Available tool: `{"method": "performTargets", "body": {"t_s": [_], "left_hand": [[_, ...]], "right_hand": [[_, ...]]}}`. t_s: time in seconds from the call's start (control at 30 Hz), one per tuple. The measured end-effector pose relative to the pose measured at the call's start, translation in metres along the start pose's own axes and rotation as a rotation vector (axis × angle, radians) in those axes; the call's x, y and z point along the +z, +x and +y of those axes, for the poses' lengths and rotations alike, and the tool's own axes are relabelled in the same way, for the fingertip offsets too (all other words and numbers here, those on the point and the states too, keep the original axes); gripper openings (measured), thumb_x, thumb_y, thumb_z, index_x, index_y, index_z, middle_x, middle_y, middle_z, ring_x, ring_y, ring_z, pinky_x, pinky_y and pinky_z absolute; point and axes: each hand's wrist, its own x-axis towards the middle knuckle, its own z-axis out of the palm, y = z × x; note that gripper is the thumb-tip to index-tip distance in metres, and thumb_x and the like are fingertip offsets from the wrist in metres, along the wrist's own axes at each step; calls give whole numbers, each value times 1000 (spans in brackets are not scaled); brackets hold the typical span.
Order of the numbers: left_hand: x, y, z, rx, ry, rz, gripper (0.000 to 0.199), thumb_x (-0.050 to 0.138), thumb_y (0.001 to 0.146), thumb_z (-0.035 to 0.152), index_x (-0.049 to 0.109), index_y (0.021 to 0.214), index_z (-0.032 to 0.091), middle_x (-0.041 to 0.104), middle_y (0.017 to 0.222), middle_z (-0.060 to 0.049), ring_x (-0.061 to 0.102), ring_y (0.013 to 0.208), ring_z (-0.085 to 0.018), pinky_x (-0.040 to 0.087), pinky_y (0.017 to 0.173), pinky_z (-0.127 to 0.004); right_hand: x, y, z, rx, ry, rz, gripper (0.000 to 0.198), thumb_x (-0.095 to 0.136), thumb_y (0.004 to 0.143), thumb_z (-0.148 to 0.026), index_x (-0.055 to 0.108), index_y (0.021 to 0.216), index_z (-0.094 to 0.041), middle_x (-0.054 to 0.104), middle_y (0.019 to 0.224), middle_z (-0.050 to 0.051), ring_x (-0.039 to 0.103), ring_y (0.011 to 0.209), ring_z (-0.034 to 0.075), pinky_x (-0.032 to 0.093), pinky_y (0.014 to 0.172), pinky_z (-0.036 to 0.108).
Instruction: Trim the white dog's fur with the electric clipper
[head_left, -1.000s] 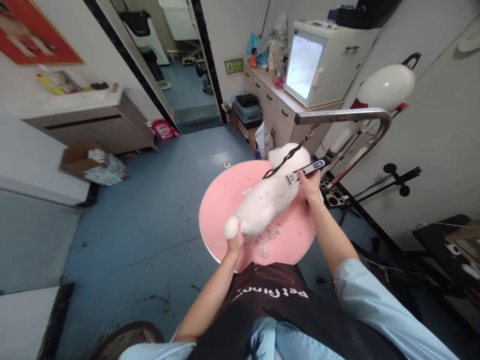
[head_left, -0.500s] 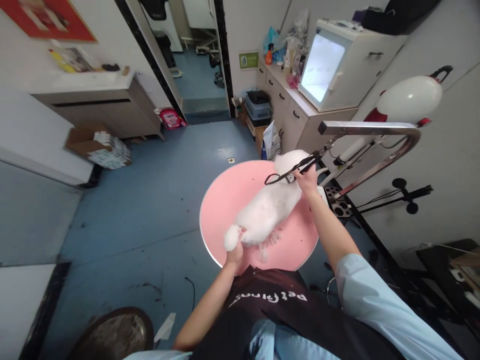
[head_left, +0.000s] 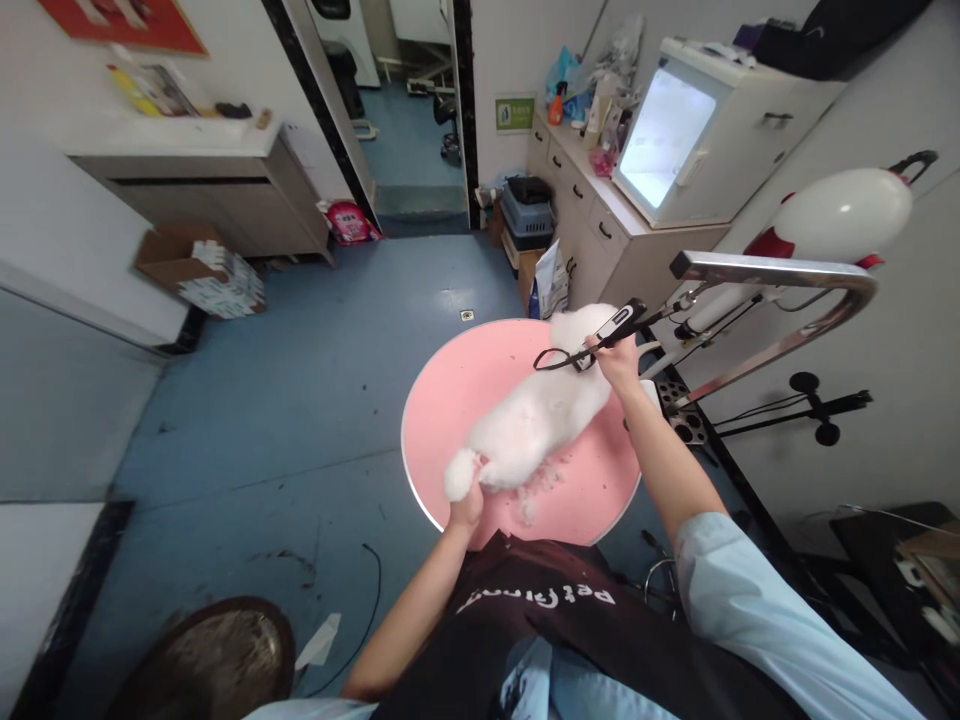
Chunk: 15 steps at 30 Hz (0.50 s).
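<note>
A white fluffy dog [head_left: 525,425] stands on a round pink grooming table [head_left: 442,395], its rear toward me and its head at the far right. My left hand [head_left: 466,508] is closed around the base of its pompom-like tail [head_left: 459,475]. In my right hand [head_left: 616,362] is a pair of hair clippers [head_left: 619,322], black and light grey, with the blade end low against the fur behind the head. A black grooming loop [head_left: 551,360] crosses the neck area close to the clippers. Cut fur [head_left: 529,500] lies beside the dog on the near side.
A metal grooming arm [head_left: 780,270] reaches over the table from the right. Behind it stand a white dryer [head_left: 840,215] and a cabinet with drawers [head_left: 600,225]. A round stool [head_left: 210,660] and a thin cable [head_left: 375,590] are on the floor at lower left.
My right hand has turned the clippers, so their light grey side now shows more. The left hand keeps hold of the tail. The whole view has shifted slightly.
</note>
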Motion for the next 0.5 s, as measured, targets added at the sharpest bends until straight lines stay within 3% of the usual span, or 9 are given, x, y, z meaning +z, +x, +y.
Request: {"method": "performTargets", "body": {"t_s": [0.23,0.37,0.5], "left_hand": [[-1,3,6,-7,10,-19,53,65,78,73,75,89,22,79,114,-16,69,120,-41,39,126,-56],[-3,5,2,-24,3,-7,35,64,87,55,77,92,23,79,114,-15,63,132,-38,38,127,-50],[-5,10,-5,-37,-1,-8,33,63,88,49,78,99,22,79,115,-15,60,138,-35,36,129,-47]], "right_hand": [[19,-15,-4,89,-60,-64,46,76,69,-56,51,94,-27,74,86,6,67,81,28,53,79,42],[34,-23,-6,83,-12,-94,46,75,67,-58,52,92,-27,75,90,6,68,83,27,54,80,42],[42,-26,-9,76,59,-146,47,75,67,-62,55,88,-26,74,87,5,68,81,26,56,78,41]]}}
